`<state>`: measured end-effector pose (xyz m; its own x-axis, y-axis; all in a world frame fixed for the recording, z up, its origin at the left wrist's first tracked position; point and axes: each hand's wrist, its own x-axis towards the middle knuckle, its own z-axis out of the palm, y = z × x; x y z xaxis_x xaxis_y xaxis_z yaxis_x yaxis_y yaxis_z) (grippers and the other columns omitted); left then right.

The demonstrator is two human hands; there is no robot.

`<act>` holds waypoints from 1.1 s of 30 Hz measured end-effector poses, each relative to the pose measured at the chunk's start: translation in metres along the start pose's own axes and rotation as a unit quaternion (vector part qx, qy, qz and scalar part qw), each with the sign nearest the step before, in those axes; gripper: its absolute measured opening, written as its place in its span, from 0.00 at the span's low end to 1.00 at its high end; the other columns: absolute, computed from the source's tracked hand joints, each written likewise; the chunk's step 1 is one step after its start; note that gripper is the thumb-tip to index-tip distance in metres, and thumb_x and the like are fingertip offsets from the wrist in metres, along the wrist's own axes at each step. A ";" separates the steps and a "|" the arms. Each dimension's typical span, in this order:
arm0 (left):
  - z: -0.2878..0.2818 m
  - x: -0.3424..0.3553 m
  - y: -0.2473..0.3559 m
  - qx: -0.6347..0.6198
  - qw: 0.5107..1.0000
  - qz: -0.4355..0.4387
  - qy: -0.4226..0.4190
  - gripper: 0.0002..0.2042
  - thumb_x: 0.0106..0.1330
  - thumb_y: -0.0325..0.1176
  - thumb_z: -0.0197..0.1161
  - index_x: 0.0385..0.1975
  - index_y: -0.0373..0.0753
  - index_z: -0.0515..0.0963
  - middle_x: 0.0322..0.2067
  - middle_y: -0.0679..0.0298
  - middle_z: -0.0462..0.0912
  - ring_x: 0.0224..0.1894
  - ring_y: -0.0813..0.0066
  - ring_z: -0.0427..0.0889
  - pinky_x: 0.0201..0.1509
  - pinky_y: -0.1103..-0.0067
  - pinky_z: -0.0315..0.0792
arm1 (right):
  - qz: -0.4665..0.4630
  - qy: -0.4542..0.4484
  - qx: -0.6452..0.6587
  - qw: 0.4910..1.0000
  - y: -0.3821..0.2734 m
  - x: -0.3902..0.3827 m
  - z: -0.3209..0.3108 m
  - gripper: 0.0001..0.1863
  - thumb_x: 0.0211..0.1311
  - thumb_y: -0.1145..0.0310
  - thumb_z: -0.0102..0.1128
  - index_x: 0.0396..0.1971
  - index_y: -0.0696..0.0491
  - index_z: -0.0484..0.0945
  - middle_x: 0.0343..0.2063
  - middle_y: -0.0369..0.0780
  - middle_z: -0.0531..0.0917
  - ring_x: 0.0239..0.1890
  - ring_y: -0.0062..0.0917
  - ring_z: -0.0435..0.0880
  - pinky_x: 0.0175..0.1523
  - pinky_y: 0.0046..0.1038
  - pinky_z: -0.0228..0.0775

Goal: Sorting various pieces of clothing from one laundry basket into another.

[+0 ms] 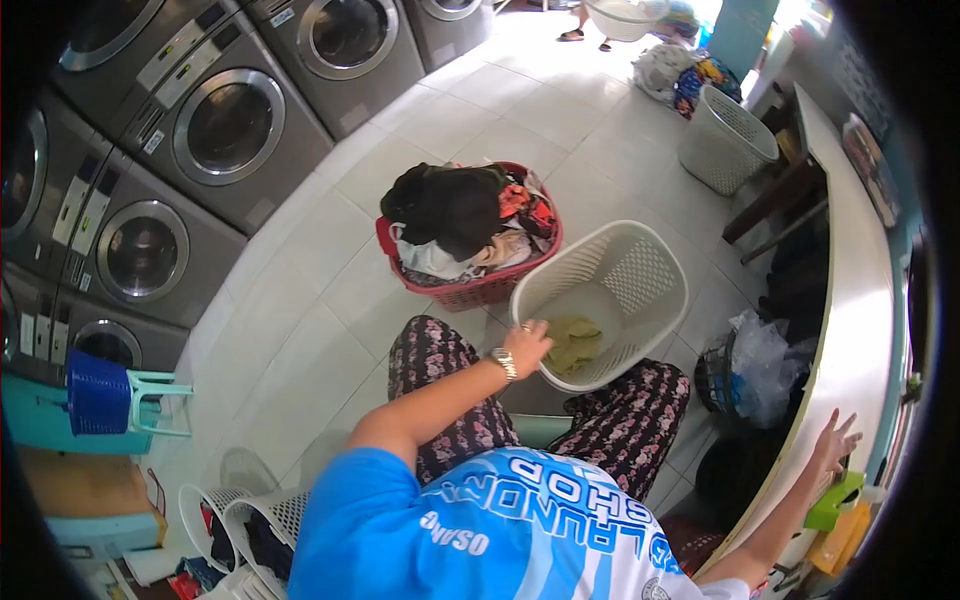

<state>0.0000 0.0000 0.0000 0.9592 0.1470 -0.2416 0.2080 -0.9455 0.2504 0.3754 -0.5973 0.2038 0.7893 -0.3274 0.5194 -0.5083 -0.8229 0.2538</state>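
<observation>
A white laundry basket [650,270] with perforated sides stands tilted between my knees. One olive-green cloth [573,346] lies at its near end. My left hand [527,347], with a metal watch at the wrist, is closed on the near left rim of this basket. Off to the right, my right hand [836,442] reaches over a long white counter [850,330] with its fingers spread and nothing in them. Just beyond the white basket, a red laundry basket [470,291] is heaped with clothes, a black garment [455,205] on top.
Stacked grey front-loading machines [230,125] line the left. A blue basket [97,392] rests on a pale green stool [160,400]. White baskets [240,520] with clothes sit at lower left. Another white basket [727,140] and bundles [663,72] stand far right; a person's feet [572,35] show beyond.
</observation>
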 end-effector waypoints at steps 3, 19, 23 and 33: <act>0.019 0.006 0.002 0.086 0.991 0.072 -0.075 0.21 0.51 0.38 0.69 0.48 0.48 0.79 0.51 0.60 0.76 0.58 0.56 0.72 0.67 0.49 0.53 | -0.196 0.249 0.114 0.942 -0.041 -0.043 -0.021 0.37 0.64 0.30 0.32 0.71 0.25 0.46 0.74 0.39 0.42 0.75 0.40 0.41 0.60 0.75 0.43; -0.129 0.002 -0.171 -0.213 0.829 -0.088 0.510 0.08 0.64 0.34 0.60 0.34 0.36 0.79 0.32 0.56 0.82 0.36 0.59 0.81 0.40 0.69 0.74 | -0.231 -0.064 0.365 0.900 -0.052 -0.068 -0.022 0.36 0.63 0.39 0.51 0.66 0.44 0.65 0.71 0.48 0.52 0.73 0.44 0.46 0.71 0.46 0.45; -0.166 0.010 -0.260 -0.004 0.679 -0.374 0.632 0.19 0.55 0.40 0.67 0.44 0.39 0.77 0.50 0.48 0.73 0.53 0.50 0.72 0.53 0.63 0.70 | -0.202 -0.102 0.458 0.860 -0.049 -0.069 -0.032 0.34 0.65 0.42 0.52 0.64 0.49 0.67 0.70 0.50 0.52 0.73 0.42 0.47 0.72 0.41 0.44; -0.198 -0.040 -0.225 -0.620 0.616 -0.141 0.466 0.07 0.66 0.31 0.52 0.34 0.36 0.76 0.31 0.61 0.82 0.31 0.75 0.82 0.32 0.77 0.75 | -0.094 -0.155 0.652 0.736 -0.106 -0.119 -0.090 0.21 0.66 0.63 0.58 0.52 0.63 0.74 0.44 0.40 0.80 0.45 0.23 0.76 0.53 0.25 0.68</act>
<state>-0.0474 0.2643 0.1392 0.4253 0.9031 0.0592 -0.1767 0.0187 0.9841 0.3043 -0.4294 0.1889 0.9472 -0.0744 0.3119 0.2230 -0.5461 -0.8075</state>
